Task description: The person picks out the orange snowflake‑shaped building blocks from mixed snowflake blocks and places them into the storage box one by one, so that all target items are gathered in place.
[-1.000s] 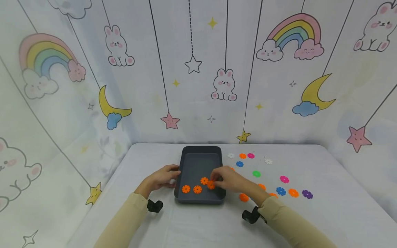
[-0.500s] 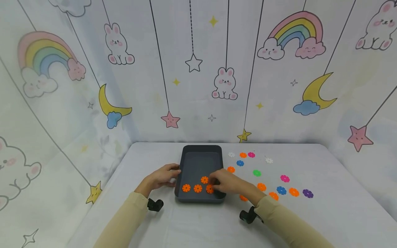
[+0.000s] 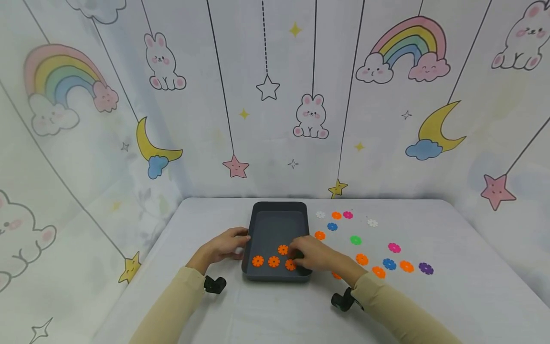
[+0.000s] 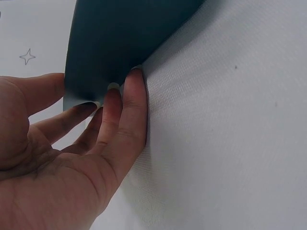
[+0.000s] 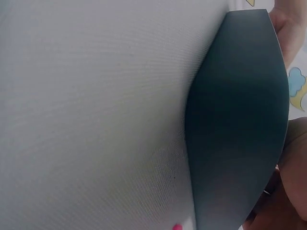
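A dark grey tray [image 3: 277, 276] lies on the white table with several orange snowflake discs in its near half. On its left side my left hand [image 3: 226, 243] holds the wall. The left wrist view shows the fingers [image 4: 136, 100] against the outer wall and the thumb passing behind the rim. My right hand [image 3: 312, 252] reaches over the right rim, its fingertips pinching an orange snowflake disc [image 3: 290, 265] at the tray floor, partly covered by them. Left of it lie two discs in a row, and another disc [image 3: 282, 250] sits just above. In the right wrist view the tray wall [image 5: 235, 124] hides the fingertips.
On the table right of the tray lie scattered snowflake discs: a green disc [image 3: 355, 240], a purple disc [image 3: 426, 268], a blue disc [image 3: 389, 264], a pink disc [image 3: 394, 247], a white disc [image 3: 372, 222] and several orange ones. A patterned cloth backdrop [image 3: 275, 181] rises behind.
My right hand has lowered the orange disc to the tray floor and shifted it slightly left and toward the near edge, in line with the row. My left hand stays put.
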Available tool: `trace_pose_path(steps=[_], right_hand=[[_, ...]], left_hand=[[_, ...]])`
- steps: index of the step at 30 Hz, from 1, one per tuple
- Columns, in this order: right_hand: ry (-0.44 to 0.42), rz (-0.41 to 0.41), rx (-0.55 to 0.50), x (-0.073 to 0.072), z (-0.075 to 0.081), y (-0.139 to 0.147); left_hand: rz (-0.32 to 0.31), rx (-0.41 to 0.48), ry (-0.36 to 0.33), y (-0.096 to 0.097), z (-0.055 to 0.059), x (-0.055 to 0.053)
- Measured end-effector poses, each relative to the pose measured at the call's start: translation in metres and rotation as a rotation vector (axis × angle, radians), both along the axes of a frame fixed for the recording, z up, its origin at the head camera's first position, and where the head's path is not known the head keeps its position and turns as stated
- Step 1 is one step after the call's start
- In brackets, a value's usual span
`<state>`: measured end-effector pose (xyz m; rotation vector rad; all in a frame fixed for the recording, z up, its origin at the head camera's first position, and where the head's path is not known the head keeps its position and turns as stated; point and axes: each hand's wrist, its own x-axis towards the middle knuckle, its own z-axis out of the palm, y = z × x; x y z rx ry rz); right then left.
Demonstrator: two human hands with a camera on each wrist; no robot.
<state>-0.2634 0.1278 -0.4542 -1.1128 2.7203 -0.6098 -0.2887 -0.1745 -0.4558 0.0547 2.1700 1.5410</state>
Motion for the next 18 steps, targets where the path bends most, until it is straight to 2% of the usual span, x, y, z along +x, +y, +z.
trace_pose_path(steps=[8,12,18], right_hand=[[-0.081,-0.026,-0.07,0.007,0.012,0.009],[-0.088,-0.019,-0.13,0.009,0.018,0.022],[-0.073,-0.074,-0.197,0.009,0.029,0.045]], left_hand=[[-0.005,0.003,-0.001,-0.001,-0.002,0.001],[-0.012,0.004,0.002,-0.001,-0.001,0.001],[-0.012,0.013,-0.002,-0.001,0.001,0.002]])
